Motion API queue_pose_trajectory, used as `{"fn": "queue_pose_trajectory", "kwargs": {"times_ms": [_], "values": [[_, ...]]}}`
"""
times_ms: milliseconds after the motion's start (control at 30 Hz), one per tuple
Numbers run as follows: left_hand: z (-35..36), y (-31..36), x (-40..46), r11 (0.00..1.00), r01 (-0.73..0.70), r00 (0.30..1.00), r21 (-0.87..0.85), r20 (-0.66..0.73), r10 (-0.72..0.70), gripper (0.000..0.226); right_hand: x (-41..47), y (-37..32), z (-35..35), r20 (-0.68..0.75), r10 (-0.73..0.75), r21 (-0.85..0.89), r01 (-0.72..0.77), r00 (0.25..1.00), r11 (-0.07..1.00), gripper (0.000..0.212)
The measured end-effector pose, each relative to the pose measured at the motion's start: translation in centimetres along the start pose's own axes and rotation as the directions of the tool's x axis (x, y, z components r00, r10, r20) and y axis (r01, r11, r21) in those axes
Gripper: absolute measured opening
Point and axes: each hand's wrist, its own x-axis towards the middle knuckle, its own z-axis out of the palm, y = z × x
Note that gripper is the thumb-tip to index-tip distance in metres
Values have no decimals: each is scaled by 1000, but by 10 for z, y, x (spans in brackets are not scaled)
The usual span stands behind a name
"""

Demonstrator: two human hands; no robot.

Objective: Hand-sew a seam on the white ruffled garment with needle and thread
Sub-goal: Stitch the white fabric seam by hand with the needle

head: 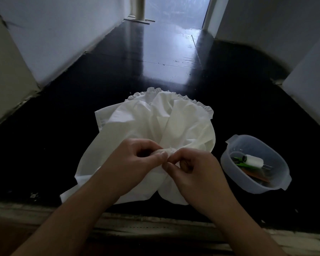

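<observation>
Garment [151, 122], white, crumpled, ruffle-edged, gathered bunch pinched between left hand [137, 159] and right hand [192, 169].

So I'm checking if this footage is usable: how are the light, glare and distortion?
Head view: dim overall; the white garment is brightest and keeps its folds; window glare streaks the glossy dark floor; wide-angle bending curves the walls; both hands are shadowed, and no needle is discernible.

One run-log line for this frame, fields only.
stage: sewing | left hand: pinches garment fold | right hand: pinches same fold | needle: not visible | thread spool: in plastic container
</observation>
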Motion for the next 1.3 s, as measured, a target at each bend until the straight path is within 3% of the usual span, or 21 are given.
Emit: {"fn": "queue_pose_trajectory", "kwargs": {"times_ms": [200, 533, 967, 1300], "values": [[1, -1, 1, 998, 4, 1000, -65, -16, -5, 12, -1, 2, 0, -30, 38, 97, -35, 999, 995, 21], [4, -6, 3, 982, 57, 997, -180, -33, -64, 12, -1, 4, 3, -79, 31, 50, -27, 996, 998, 16], [4, -9, 5, 991, 26, 991, -131, -123, -42, 13, -4, -2, -9, 131, -35, 321, -9, 991, 947, 22], [5, -9, 6, 996, 10, 989, -93, -147, -23, 14, -5, -5, -8, 380, -69, 313, -58, 922, 948, 17]]}}
